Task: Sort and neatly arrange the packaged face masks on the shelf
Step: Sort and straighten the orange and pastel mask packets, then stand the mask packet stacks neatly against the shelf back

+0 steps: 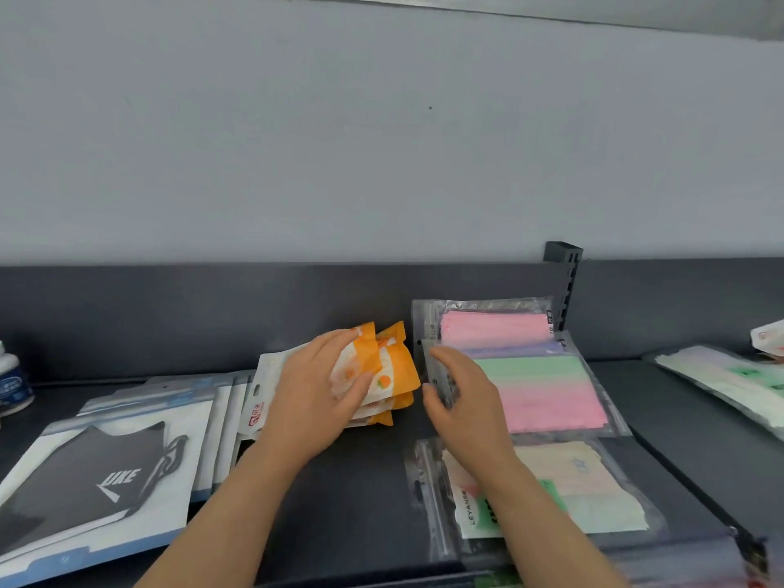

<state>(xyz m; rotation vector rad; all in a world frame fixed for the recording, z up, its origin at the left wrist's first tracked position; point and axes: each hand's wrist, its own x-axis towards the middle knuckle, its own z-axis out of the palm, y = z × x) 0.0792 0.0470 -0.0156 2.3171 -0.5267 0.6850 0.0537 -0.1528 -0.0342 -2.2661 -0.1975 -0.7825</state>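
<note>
Nearest the lens: clear LEYAN pouch (585,490), flat at the front of the dark shelf (365,481), right forearm crossing over it. Contents: folded masks in cream, pale green and pink.

Left hand (312,392): laid over the orange-and-white packs (392,375) at mid-shelf, fingers on the far edge, thumb on the near face, holding the stack. The packs are fanned, edges not aligned.

Right hand (460,401): fingers and thumb curled round the left edge of the green-and-pink pouch (543,392); blurred, but it reads as a pinch.

Other containers: pink-and-lilac pouch (494,328) behind, partly under the green-and-pink one, against the back panel. Black mask pack (106,481) at left, top of a staggered pile, one black mask showing.

Risks (judgement):
- The fanned orange stack is held only at one side, so lower packs may slip out if lifted.
- Glossy film on film: pulling the middle pouch could drag its neighbour askew.
- The forearm may sweep the LEYAN pouch off the front edge.
</note>
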